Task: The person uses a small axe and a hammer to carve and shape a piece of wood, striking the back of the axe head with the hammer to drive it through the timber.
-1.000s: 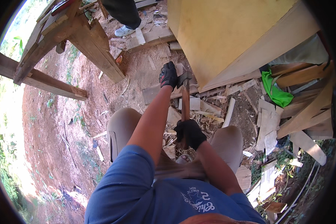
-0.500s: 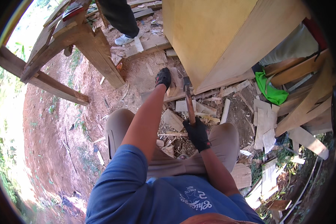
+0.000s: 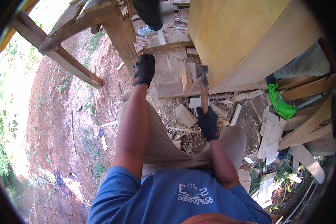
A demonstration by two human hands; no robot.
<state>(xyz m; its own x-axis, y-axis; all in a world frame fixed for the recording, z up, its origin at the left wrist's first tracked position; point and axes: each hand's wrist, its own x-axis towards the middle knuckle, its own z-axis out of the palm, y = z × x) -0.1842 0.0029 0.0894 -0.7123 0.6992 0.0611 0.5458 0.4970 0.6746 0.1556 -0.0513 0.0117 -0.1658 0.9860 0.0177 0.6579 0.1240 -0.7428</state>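
Observation:
My right hand (image 3: 208,124), in a black glove, is closed around the lower handle of a hammer (image 3: 204,91) with a wooden shaft and a dark metal head. The head is up against or just over the right side of a small wooden block (image 3: 189,77); I cannot tell if they touch. The block stands on a short plank (image 3: 171,90) on the ground. My left hand (image 3: 143,70), gloved the same way, is apart from the block, to its left, beside a wooden leg. Its fingers are blurred and partly hidden behind the back of the hand.
A large yellowish wooden panel (image 3: 235,37) rises just beyond the hammer. A wooden trestle-like frame (image 3: 72,71) stands at left. Another person's leg and shoe (image 3: 147,30) are at the back. Green cloth (image 3: 281,102) and stacked boards lie at right. Offcuts and shavings litter the ground.
My left hand has left the wooden block and moved left. The right hand still grips the hammer near the block. The whole view has shifted, and things now appear farther right.

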